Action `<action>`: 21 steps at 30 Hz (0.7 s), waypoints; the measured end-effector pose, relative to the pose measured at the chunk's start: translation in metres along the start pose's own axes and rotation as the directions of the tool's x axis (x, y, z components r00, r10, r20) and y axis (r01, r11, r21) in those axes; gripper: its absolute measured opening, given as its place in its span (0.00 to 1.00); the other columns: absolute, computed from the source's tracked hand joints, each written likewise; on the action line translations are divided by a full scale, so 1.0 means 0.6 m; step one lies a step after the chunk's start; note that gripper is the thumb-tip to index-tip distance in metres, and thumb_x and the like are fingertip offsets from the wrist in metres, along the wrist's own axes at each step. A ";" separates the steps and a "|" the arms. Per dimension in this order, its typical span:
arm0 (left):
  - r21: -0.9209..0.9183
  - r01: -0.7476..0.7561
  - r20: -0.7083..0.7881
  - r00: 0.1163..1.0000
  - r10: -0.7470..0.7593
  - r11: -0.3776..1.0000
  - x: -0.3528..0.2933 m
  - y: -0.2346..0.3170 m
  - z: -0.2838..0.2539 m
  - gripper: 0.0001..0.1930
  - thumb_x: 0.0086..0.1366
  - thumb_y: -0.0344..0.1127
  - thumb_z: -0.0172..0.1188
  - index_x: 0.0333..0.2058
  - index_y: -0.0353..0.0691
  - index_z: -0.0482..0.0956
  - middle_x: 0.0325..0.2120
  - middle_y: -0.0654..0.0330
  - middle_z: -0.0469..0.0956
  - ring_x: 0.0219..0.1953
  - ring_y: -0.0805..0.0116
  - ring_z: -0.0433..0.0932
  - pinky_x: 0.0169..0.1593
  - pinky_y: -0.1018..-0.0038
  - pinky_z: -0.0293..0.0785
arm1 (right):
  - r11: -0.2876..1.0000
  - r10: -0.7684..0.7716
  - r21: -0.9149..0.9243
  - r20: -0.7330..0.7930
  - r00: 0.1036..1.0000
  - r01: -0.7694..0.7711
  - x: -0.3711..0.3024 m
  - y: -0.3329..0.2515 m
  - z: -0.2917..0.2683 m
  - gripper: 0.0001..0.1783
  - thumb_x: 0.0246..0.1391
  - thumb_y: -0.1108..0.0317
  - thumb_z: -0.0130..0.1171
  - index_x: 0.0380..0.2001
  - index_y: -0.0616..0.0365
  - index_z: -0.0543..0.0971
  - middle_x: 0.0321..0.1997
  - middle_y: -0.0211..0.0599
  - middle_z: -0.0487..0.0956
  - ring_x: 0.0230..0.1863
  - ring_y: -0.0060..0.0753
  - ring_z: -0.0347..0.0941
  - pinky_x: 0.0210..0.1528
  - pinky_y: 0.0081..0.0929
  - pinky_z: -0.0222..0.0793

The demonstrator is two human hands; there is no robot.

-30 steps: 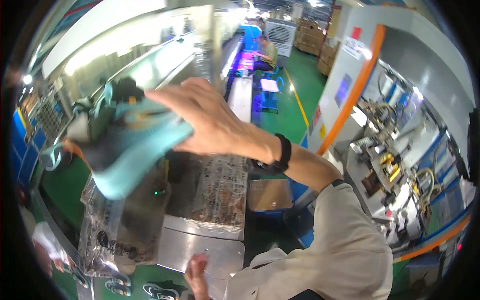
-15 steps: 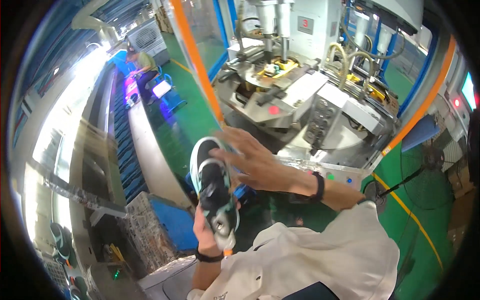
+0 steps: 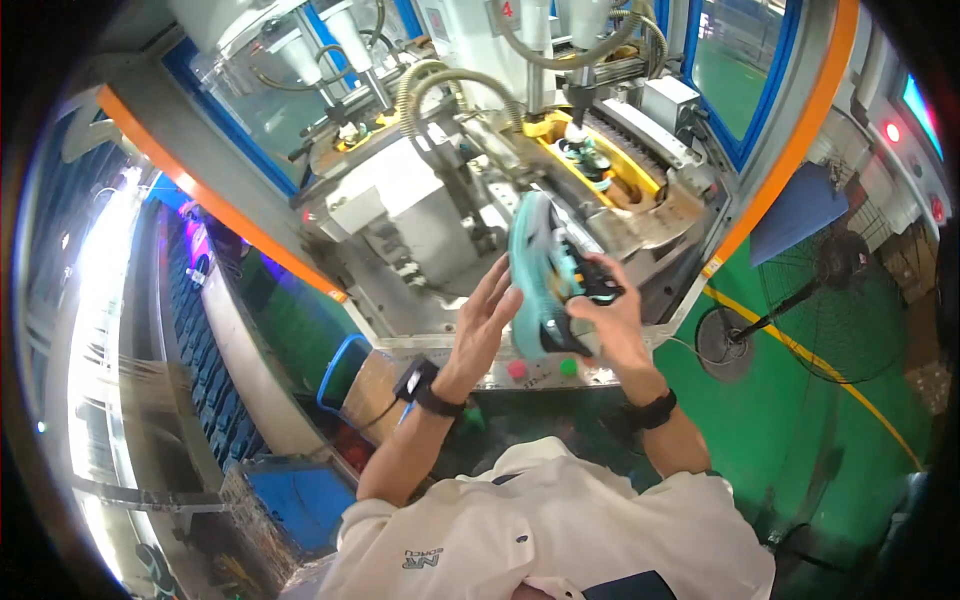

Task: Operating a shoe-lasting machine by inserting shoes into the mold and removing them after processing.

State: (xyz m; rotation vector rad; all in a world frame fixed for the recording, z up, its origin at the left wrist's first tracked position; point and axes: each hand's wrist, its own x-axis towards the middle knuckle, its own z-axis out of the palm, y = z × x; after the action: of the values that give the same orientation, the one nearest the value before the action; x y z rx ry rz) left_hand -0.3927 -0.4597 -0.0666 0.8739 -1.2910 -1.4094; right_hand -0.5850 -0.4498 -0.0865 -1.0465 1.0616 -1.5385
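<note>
A sports shoe (image 3: pixel 540 285) with a pale teal sole and a dark upper is tilted on its side in front of me, partly blurred. My right hand (image 3: pixel 615 315) grips its upper from the right, the thumb and fingers closed on it. Beside the sole, my left hand (image 3: pixel 483 325) has its fingers stretched out and carries nothing; whether it touches the sole I cannot tell. Beyond the shoe, a yellow fixture (image 3: pixel 640 178) in the machine holds another shoe (image 3: pixel 583 158).
The machine's orange frame posts (image 3: pixel 790 150) flank its opening. Coloured buttons (image 3: pixel 568 367) line its front edge. A conveyor (image 3: pixel 225 330) runs along the left, near a blue-sided box (image 3: pixel 300 500). A floor fan (image 3: pixel 840 258) and a lit screen (image 3: pixel 918 105) stand at the right.
My view has turned right toward the machine. The shoe, earlier held from below by my left hand, is now in my right hand, tipped sideways. My left hand has let go.
</note>
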 end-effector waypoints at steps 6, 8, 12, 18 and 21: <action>0.111 0.123 -0.193 0.976 -0.100 0.986 0.297 -0.165 0.013 0.40 0.63 0.49 0.64 0.60 0.20 0.61 0.55 0.47 0.71 0.55 0.64 0.73 0.57 0.71 0.70 | 0.982 -0.088 0.126 -0.352 0.932 0.140 0.023 -0.015 -0.166 0.35 0.34 0.83 0.59 0.54 0.62 0.73 0.46 0.33 0.77 0.44 0.27 0.74 0.49 0.24 0.72; 0.452 0.203 -0.247 0.964 -0.097 0.869 0.415 -0.203 0.007 0.43 0.58 0.52 0.67 0.57 0.19 0.63 0.50 0.44 0.76 0.51 0.57 0.76 0.51 0.65 0.73 | 0.973 -0.141 0.108 -0.412 0.900 0.202 0.047 -0.031 -0.225 0.34 0.36 0.82 0.58 0.55 0.63 0.72 0.47 0.35 0.76 0.45 0.29 0.75 0.50 0.26 0.72; 0.661 0.224 -0.399 0.913 0.082 0.716 0.505 -0.269 0.012 0.30 0.54 0.45 0.67 0.45 0.24 0.71 0.39 0.38 0.79 0.44 0.45 0.80 0.49 0.59 0.74 | 0.982 -0.184 -0.072 -0.536 0.824 0.172 0.020 -0.046 -0.279 0.35 0.42 0.71 0.65 0.57 0.65 0.69 0.52 0.40 0.75 0.49 0.33 0.74 0.54 0.31 0.70; 0.732 0.403 -0.506 0.861 0.043 0.549 0.628 -0.371 -0.056 0.33 0.53 0.39 0.66 0.52 0.26 0.64 0.49 0.33 0.72 0.51 0.40 0.75 0.54 0.55 0.72 | 0.962 -0.251 -0.233 -0.565 0.786 0.140 0.076 -0.064 -0.294 0.37 0.43 0.69 0.69 0.57 0.68 0.69 0.53 0.40 0.74 0.51 0.34 0.73 0.57 0.32 0.67; 0.626 0.460 -0.534 0.841 -0.083 0.629 0.637 -0.328 -0.082 0.25 0.52 0.35 0.65 0.46 0.28 0.70 0.41 0.35 0.77 0.45 0.43 0.79 0.51 0.54 0.73 | 0.910 -0.279 -0.409 -0.489 0.827 0.066 0.155 -0.088 -0.276 0.32 0.44 0.75 0.63 0.56 0.67 0.71 0.52 0.38 0.75 0.51 0.29 0.71 0.57 0.28 0.65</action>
State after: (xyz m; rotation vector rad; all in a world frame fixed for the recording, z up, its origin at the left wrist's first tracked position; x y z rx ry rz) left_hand -0.4779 -0.8530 -0.2260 1.9253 -1.3790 -0.7509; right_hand -0.7719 -0.5093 -0.0664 -1.0038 1.7510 -1.8894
